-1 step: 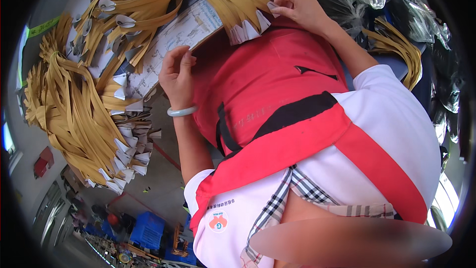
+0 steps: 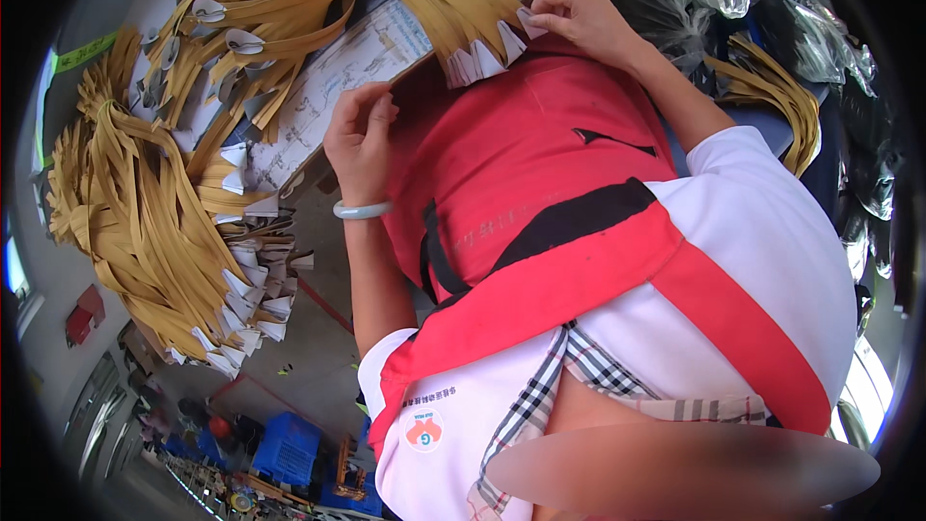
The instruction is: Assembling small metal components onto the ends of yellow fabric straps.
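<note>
My right hand [image 2: 584, 21] is closed in a pinch on the white end of a mustard-yellow strap [image 2: 497, 2], at the right side of a fanned bunch. The other straps of this bunch hang over the table edge, their white end tabs [image 2: 476, 65] side by side above my red apron [image 2: 521, 150]. My left hand [image 2: 360, 140], with a pale bangle at the wrist, is raised by the table edge, left of the bunch and apart from it. Its fingers are curled towards the thumb, and whatever lies inside them, if anything, is hidden.
More yellow straps with grey oval tabs [image 2: 244, 41] lie on the worn white table [image 2: 333, 77]. A large tied bundle [image 2: 145, 193] hangs at the left. Clear plastic bags [image 2: 666, 0] and another strap bundle [image 2: 772, 96] are at the right. A blue crate [image 2: 287, 449] stands behind.
My left hand has shifted a little to the right and slightly upward, towards the strap bunch. The right hand keeps its pinch on the strap end, almost unmoved.
</note>
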`<state>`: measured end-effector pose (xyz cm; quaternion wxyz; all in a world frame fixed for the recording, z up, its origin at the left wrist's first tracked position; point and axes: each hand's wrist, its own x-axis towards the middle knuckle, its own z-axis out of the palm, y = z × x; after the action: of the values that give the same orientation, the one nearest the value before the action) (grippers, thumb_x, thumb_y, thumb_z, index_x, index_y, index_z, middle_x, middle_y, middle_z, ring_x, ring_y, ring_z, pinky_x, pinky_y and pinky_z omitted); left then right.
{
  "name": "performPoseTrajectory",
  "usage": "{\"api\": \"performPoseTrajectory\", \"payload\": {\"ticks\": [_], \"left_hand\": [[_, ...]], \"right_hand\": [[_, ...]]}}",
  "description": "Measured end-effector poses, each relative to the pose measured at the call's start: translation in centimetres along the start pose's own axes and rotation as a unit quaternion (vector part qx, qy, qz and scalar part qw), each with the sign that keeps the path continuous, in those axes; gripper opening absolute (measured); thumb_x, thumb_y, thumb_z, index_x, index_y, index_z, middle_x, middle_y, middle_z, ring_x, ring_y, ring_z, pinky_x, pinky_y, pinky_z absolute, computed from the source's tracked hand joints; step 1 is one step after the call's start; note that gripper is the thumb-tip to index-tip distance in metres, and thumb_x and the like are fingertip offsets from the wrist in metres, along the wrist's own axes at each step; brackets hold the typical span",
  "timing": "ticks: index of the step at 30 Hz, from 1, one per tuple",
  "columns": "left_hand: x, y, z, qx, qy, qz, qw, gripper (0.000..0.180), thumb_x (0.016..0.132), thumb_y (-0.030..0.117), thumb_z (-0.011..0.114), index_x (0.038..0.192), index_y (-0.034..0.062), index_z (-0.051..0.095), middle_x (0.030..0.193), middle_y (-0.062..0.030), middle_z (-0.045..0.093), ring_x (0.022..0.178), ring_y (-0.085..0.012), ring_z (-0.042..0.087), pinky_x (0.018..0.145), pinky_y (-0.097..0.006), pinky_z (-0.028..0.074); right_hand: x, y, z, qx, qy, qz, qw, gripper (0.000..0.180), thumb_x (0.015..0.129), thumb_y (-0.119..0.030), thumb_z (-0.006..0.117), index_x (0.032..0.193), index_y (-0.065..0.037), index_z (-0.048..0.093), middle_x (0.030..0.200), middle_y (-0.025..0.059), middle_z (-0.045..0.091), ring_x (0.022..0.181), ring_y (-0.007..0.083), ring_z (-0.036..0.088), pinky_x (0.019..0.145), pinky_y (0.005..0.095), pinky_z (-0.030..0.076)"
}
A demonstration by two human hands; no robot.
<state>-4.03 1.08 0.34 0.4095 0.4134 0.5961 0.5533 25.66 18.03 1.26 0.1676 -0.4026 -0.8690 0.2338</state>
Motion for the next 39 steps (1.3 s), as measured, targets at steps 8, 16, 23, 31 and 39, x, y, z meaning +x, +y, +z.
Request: {"api": "performPoseTrajectory", "payload": {"ticks": [8,16,23,31,39], "left_hand": [[0.0,4.2,7.5,-0.095,-0.055,0.094,0.990,0.020,0.081,-0.008,0.072,0.100,-0.0026,0.066,0.100,-0.0059,0.060,0.083,-0.0104,0.062,0.073,-0.023,0.052],[0.6,2.6,5.1,-0.050,-0.029,0.167,0.984,0.021,0.077,-0.010,0.075,0.095,-0.0029,0.067,0.100,-0.0075,0.061,0.084,-0.0136,0.062,0.074,-0.024,0.052],[1.9,4.3,3.2,-0.093,-0.087,0.113,0.985,0.016,0.079,-0.011,0.072,0.092,-0.0031,0.069,0.092,-0.0084,0.067,0.084,-0.0141,0.063,0.079,-0.025,0.051],[2.7,5.3,3.2,-0.234,-0.090,0.009,0.968,0.017,0.080,-0.009,0.072,0.095,-0.0013,0.067,0.091,-0.0051,0.068,0.085,-0.0111,0.063,0.078,-0.024,0.052],[3.9,5.7,2.2,-0.236,-0.068,-0.027,0.969,0.020,0.081,-0.007,0.073,0.099,-0.0002,0.065,0.093,-0.0035,0.069,0.083,-0.0105,0.065,0.078,-0.022,0.053]], "right_hand": [[0.5,-6.9,-0.9,0.618,-0.213,0.223,0.723,0.023,0.096,-0.030,0.064,0.100,-0.007,0.062,0.085,-0.0018,0.064,0.071,0.0041,0.058,0.063,0.0177,0.048],[1.4,-9.1,1.5,0.474,-0.148,0.069,0.865,0.022,0.096,-0.026,0.064,0.105,-0.007,0.063,0.085,0.0005,0.062,0.075,0.0081,0.059,0.068,0.0214,0.048],[6.1,-10.6,-1.1,0.357,-0.242,-0.113,0.895,0.021,0.092,-0.025,0.068,0.097,-0.006,0.063,0.080,0.0003,0.059,0.072,0.0087,0.056,0.067,0.0245,0.046],[8.0,-10.5,-1.7,0.451,-0.359,-0.077,0.813,0.019,0.088,-0.021,0.072,0.091,-0.004,0.064,0.080,-0.0001,0.064,0.072,0.0065,0.060,0.064,0.0210,0.048],[8.4,-10.3,-1.0,0.505,-0.306,-0.001,0.807,0.014,0.088,-0.015,0.072,0.092,-0.003,0.067,0.080,0.0011,0.065,0.066,0.0066,0.059,0.061,0.0205,0.049]]}}
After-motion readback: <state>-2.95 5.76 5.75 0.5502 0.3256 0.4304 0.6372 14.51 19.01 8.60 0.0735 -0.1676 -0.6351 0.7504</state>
